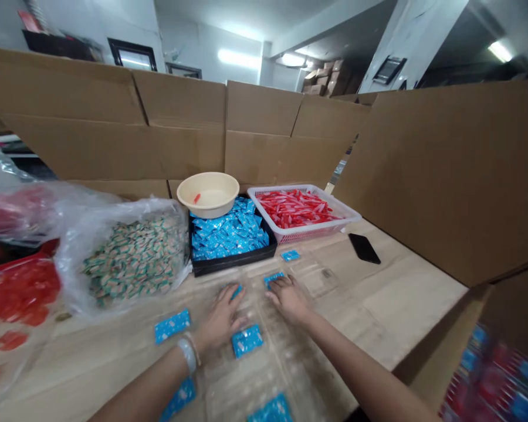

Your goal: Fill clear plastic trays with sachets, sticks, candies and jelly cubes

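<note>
The wooden table [378, 305] is ending at a slanting right edge; open wood is stretching toward it from one phone [364, 248]. Cardboard walls [431, 176] are bounding the back and right. Seven blue packets [172, 326] are lying outside one black box [235, 262]. The left hand [220, 316], loosely spread, and right hand [290, 299], fingers slightly bent, are each covering one packet; whether they're gripping, I cannot tell. One bowl [215, 194] and one basket [305, 233] are sitting behind.
</note>
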Motion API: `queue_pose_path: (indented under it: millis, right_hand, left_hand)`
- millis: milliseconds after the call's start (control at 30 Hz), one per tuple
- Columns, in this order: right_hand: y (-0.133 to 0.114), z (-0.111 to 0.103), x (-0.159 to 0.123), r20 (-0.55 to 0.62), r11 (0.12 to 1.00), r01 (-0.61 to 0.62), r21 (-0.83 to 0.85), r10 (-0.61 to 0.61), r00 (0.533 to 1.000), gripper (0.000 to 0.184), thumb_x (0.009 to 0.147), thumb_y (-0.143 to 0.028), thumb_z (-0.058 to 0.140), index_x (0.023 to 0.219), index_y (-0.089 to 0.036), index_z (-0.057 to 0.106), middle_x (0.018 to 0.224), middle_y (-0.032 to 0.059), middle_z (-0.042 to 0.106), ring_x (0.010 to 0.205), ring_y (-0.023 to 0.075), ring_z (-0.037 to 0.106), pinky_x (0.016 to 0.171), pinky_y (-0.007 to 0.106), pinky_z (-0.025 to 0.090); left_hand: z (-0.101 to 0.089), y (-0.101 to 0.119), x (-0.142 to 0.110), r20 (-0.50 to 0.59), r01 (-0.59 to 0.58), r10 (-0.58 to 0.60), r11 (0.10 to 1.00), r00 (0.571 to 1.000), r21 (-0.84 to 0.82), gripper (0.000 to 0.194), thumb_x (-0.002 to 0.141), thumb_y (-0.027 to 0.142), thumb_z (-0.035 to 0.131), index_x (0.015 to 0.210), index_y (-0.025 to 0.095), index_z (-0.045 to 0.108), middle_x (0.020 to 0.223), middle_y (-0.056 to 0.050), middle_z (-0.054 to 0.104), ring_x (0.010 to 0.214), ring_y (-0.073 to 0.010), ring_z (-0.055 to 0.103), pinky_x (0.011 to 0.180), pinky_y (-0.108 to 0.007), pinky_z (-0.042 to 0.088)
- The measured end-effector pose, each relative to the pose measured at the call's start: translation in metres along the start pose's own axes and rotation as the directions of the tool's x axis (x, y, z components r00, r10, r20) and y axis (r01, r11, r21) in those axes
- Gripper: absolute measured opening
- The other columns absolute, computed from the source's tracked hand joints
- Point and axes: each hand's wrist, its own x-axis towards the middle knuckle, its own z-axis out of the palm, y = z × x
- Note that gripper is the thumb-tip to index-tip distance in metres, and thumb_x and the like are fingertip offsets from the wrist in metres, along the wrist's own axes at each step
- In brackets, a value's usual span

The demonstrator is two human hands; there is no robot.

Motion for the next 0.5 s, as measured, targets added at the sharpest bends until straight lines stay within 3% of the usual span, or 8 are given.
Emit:
queue_pose_path:
  millis: [100,200,333,433,500]
  right_hand:
    - [0.004,-0.01,0.042,-0.086,1.0,0.0,0.017,0.002,0.996,0.033,0.084,-0.035,0.039,0.105,-0.016,0.057,0.101,0.0115,0.059,0.099,0.0248,0.048,0.088,0.04,0.032]
    - [0.003,-0.019,0.101,-0.004,0.989,-0.054,0.137,0.055,0.998,0.032,0.085,-0.031,0.036,0.109,-0.019,0.054,0.107,0.0095,0.056,0.1,0.0218,0.048,0.084,0.033,0.035]
    - [0.005,-0.005,0.174,0.161,0.961,-0.179,0.209,0.147,0.976,0.033,0.075,-0.019,0.05,0.108,-0.021,0.055,0.108,0.0079,0.057,0.099,0.0235,0.05,0.081,0.034,0.037]
    - [0.011,0.017,0.197,0.221,0.937,-0.24,0.254,0.186,0.957,0.02,0.066,-0.013,0.057,0.083,-0.02,0.064,0.084,0.0047,0.064,0.083,0.0229,0.057,0.074,0.033,0.041]
    - [0.015,0.027,0.2,0.203,0.912,-0.258,0.319,0.201,0.958,0.012,0.065,-0.013,0.056,0.073,-0.019,0.064,0.073,0.0018,0.064,0.075,0.0197,0.058,0.069,0.03,0.042]
  left_hand:
    - [-0.033,-0.021,0.039,-0.139,0.095,-0.093,0.995,0.986,0.007,0.044,0.081,0.035,0.04,0.122,0.018,0.042,0.128,-0.011,0.041,0.117,-0.0234,0.037,0.097,-0.037,0.03]
    - [-0.055,-0.041,0.103,-0.018,0.296,-0.297,0.955,0.955,-0.016,0.038,0.081,0.033,0.039,0.114,0.015,0.048,0.117,-0.013,0.051,0.108,-0.024,0.047,0.092,-0.036,0.033]
    - [-0.04,-0.05,0.173,0.159,0.39,-0.381,0.92,0.911,-0.028,0.042,0.064,0.03,0.06,0.101,0.011,0.057,0.102,-0.015,0.061,0.093,-0.0277,0.056,0.077,-0.032,0.043]
    - [-0.023,-0.053,0.189,0.235,0.428,-0.404,0.901,0.884,-0.062,0.037,0.059,0.026,0.064,0.091,0.009,0.061,0.093,-0.016,0.064,0.085,-0.0297,0.059,0.07,-0.032,0.045]
    - [-0.023,-0.061,0.188,0.246,0.435,-0.4,0.894,0.883,-0.111,0.036,0.058,0.027,0.064,0.089,0.008,0.062,0.092,-0.014,0.065,0.087,-0.0294,0.059,0.072,-0.031,0.044]
